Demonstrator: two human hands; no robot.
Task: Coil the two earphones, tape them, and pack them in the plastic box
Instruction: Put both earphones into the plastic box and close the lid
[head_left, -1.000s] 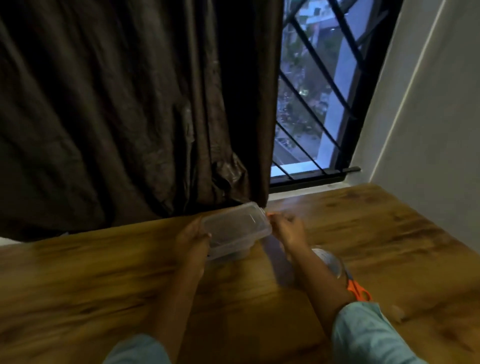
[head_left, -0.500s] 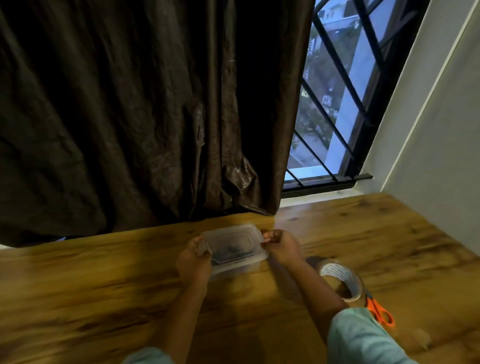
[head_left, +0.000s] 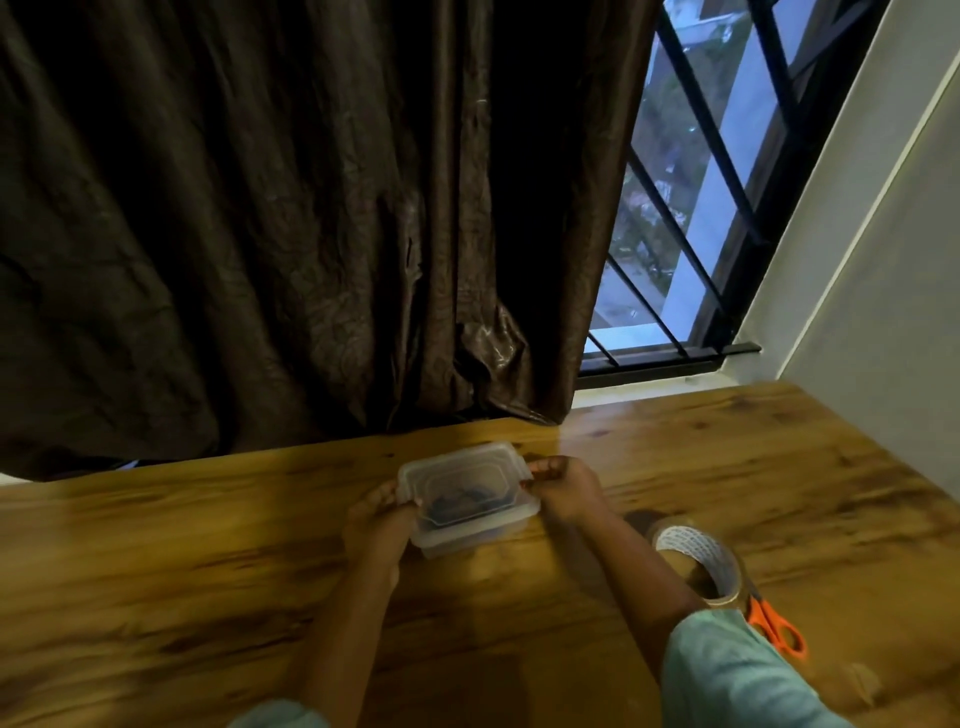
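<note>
Clear rectangular plastic box (head_left: 467, 499), lid on, rests mid-table (head_left: 208, 571); dark coiled earphones (head_left: 462, 503) dimly visible inside. Left hand (head_left: 376, 525) grips its 9 o'clock end, right hand (head_left: 563, 486) pinches its 3 o'clock edge. Brown tape roll (head_left: 701, 566) at 4 o'clock, core print unreadable.

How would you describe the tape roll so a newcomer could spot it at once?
Start at the wooden table under the barred window. By the right forearm, right of the clear plastic box, stands the brown packing tape roll. It is the only ring there, with orange-handled scissors beside it.
</note>
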